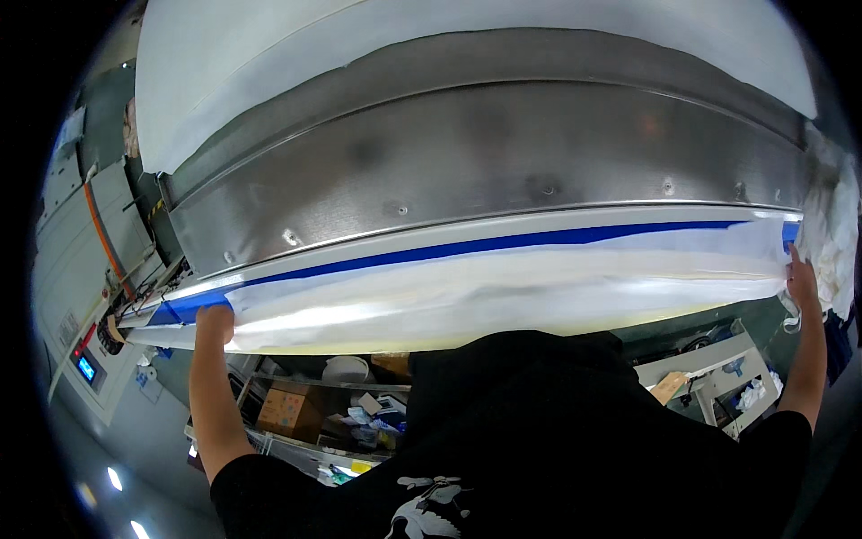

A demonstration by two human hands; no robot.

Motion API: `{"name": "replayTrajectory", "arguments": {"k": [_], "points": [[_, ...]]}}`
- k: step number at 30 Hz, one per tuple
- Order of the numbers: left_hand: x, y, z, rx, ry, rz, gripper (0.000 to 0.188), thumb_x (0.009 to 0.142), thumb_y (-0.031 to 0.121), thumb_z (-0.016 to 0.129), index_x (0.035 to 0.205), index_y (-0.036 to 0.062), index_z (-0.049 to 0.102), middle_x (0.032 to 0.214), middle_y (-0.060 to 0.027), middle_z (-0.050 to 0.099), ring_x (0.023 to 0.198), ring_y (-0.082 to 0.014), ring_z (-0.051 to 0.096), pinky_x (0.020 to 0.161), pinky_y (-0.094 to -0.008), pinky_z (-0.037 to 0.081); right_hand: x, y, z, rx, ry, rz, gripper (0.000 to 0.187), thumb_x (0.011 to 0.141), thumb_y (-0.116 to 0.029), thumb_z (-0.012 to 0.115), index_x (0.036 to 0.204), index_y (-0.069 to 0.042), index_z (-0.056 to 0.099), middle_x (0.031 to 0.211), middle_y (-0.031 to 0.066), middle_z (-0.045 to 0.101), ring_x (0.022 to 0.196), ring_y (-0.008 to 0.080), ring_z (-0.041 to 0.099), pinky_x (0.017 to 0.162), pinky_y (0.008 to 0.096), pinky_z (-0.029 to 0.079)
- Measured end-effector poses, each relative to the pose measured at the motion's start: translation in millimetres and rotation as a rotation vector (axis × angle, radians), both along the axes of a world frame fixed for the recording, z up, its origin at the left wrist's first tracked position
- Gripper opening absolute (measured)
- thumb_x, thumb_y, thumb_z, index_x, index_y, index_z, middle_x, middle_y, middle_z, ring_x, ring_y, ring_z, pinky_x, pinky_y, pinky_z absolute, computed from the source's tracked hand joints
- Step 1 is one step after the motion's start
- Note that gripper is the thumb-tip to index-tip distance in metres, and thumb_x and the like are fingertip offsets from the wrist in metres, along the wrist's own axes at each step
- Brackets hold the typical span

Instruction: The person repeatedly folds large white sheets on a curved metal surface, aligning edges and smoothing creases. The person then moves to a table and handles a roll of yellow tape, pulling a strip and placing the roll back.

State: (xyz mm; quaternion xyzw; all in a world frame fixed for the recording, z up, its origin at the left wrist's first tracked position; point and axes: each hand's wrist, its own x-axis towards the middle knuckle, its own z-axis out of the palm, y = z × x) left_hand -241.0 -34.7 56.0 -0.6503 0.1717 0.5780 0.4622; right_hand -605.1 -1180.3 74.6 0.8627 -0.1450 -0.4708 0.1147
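White cloth [449, 287] runs below the steel panel [485, 148]; near the panel's left end the left hand [215, 321] curls, near its right the right hand [802, 278] extends a finger, both holds too hidden to tell; even tension should limit wrinkles.

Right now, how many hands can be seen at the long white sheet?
2. The left hand is at the left end of the white sheet, and the right hand is at its right end. No other hands show.
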Motion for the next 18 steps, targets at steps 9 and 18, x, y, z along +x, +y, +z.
{"name": "replayTrajectory", "arguments": {"k": [9, 18], "points": [[-7.4, 19.2, -36.8, 0.149, -0.175, 0.182, 0.028, 0.09, 0.019, 0.054, 0.112, 0.0106, 0.068, 0.123, -0.0123, 0.063, 0.111, -0.0309, 0.062, 0.088, -0.0447, 0.051, -24.7, -26.9, -30.5, -0.069, -0.049, -0.124, 0.061, 0.093, 0.0, 0.042, 0.15, -0.016, 0.028, 0.087, 0.018, 0.058, 0.074, 0.0311, 0.055, 0.072, 0.0463, 0.044], [38.7, 6.3, -32.3, -0.411, -1.127, 0.276, 0.024, 0.091, 0.016, 0.048, 0.107, 0.0097, 0.065, 0.105, -0.0131, 0.068, 0.094, -0.0332, 0.067, 0.078, -0.0428, 0.053, -39.8, -23.9, -6.9, -0.111, -0.057, 0.021, 0.064, 0.086, -0.005, 0.051, 0.147, -0.017, 0.035, 0.084, 0.0196, 0.063, 0.077, 0.0361, 0.06, 0.071, 0.0471, 0.049]]}}
